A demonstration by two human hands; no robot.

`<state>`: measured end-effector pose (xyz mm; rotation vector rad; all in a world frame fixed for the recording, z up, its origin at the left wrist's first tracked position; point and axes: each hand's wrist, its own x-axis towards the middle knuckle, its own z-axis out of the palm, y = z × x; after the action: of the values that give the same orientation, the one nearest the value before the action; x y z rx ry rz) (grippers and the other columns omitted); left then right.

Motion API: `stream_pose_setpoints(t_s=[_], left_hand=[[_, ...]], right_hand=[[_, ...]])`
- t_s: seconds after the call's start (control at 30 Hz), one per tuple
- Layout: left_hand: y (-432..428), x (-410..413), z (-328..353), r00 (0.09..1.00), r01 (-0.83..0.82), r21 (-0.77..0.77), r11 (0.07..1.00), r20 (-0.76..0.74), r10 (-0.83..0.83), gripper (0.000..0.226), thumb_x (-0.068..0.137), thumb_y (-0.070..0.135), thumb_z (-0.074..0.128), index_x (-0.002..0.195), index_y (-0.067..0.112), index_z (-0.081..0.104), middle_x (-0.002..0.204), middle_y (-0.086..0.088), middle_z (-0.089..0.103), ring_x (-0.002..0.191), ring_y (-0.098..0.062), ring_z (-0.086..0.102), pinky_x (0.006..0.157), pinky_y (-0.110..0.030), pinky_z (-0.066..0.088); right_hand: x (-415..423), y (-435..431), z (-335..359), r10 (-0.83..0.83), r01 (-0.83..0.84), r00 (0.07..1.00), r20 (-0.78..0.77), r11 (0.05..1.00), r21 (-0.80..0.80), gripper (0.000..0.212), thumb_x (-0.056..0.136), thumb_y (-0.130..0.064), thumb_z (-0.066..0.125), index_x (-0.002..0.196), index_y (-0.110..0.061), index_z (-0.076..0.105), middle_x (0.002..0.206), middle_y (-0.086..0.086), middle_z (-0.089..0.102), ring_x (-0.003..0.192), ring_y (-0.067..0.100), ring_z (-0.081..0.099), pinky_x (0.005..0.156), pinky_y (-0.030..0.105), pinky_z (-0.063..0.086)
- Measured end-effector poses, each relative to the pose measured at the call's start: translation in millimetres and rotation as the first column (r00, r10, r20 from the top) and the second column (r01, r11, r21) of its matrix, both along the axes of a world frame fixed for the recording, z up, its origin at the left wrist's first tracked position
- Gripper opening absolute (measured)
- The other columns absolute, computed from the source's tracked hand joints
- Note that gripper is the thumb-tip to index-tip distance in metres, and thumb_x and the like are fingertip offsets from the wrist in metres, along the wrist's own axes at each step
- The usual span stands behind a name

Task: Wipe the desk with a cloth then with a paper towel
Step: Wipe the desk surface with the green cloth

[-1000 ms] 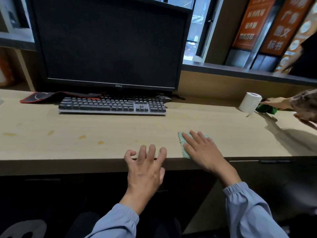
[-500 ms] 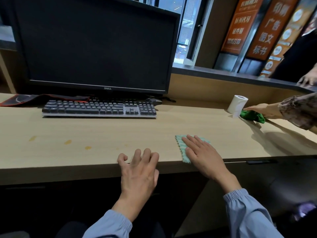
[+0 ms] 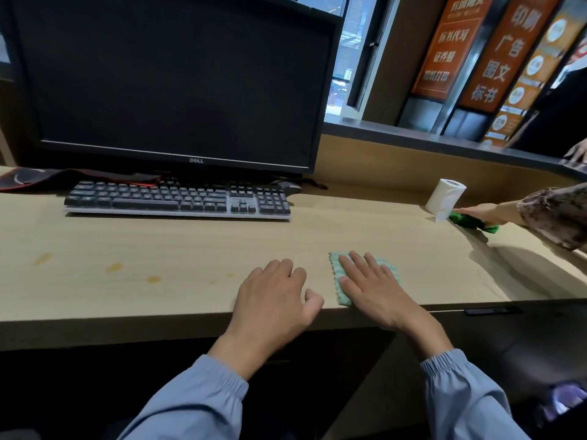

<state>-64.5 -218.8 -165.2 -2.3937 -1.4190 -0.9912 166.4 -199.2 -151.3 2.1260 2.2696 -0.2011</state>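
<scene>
Cloth (image 3: 336, 277) flat on bench (image 3: 158, 242), in front of keyboard's (image 3: 178, 200) right end. Right hand (image 3: 371, 287) pressed flat on cloth, fingers straight, no grip. Left hand (image 3: 273, 296) resting on bench in front of keyboard, fingers loosely bent, holding nothing.

Step, likely: cloth wipe, barely begun. Yellowish stains (image 3: 114, 267) in front of keyboard's left half. Next move calls for sliding cloth leftward over them, pressure kept.

Paper towel roll (image 3: 446, 200) upright, well right of keyboard, beside another person's hand (image 3: 479, 212) on green rag (image 3: 476, 224).

No container in view.
</scene>
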Motion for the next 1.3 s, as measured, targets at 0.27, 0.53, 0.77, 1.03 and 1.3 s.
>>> stream_pose_setpoints(t_s=[0.27,0.53,0.77,1.03,1.3], left_hand=[[28,13,-12,0.999,0.002,-0.086,0.996,0.052,0.003,0.021,0.094,0.035,0.052,0.079,0.023,0.043,0.076,0.006,0.041,0.072,-0.017,0.039,0.065,-0.033,0.036],[28,14,-3,0.998,-0.065,-0.272,0.960,-0.002,0.066,0.031,0.095,0.046,0.036,0.100,0.022,0.055,0.095,0.003,0.050,0.091,-0.022,0.046,0.083,-0.041,0.047],[28,11,4,0.998,-0.059,-0.381,0.923,-0.013,0.059,0.030,0.096,0.050,0.034,0.103,0.026,0.051,0.100,0.007,0.047,0.096,-0.020,0.043,0.090,-0.041,0.045],[28,11,9,0.998,-0.061,-0.381,0.922,-0.013,0.060,0.031,0.098,0.051,0.031,0.107,0.026,0.049,0.105,0.007,0.045,0.099,-0.020,0.040,0.093,-0.040,0.043],[30,16,0,0.994,-0.092,-0.304,0.948,0.025,0.104,0.027,0.091,0.048,0.044,0.090,0.023,0.055,0.085,0.006,0.049,0.080,-0.020,0.045,0.072,-0.040,0.050]], right_hand=[[4,77,10,-0.008,0.011,0.999,0.031,0.996,-0.090,0.061,0.109,-0.050,0.014,0.163,-0.032,-0.006,0.171,-0.003,-0.011,0.157,0.025,-0.012,0.125,0.050,-0.003],[7,191,14,-0.011,0.016,0.999,0.045,0.993,-0.119,0.060,0.108,-0.050,0.015,0.163,-0.031,0.000,0.172,-0.001,-0.004,0.157,0.028,-0.005,0.124,0.053,0.002],[7,265,27,-0.050,0.054,0.998,0.035,0.988,-0.146,0.062,0.107,-0.052,0.014,0.163,-0.032,0.002,0.172,0.002,-0.002,0.158,0.028,-0.004,0.124,0.054,0.003],[6,307,32,-0.089,0.095,0.995,0.051,0.986,-0.135,0.065,0.105,-0.058,0.015,0.162,-0.026,0.016,0.171,0.007,0.012,0.157,0.027,0.011,0.125,0.050,0.007],[7,300,26,-0.039,0.045,0.998,0.050,0.993,-0.113,0.060,0.108,-0.053,0.012,0.163,-0.032,0.009,0.172,0.005,0.005,0.158,0.027,0.004,0.126,0.048,0.002]])
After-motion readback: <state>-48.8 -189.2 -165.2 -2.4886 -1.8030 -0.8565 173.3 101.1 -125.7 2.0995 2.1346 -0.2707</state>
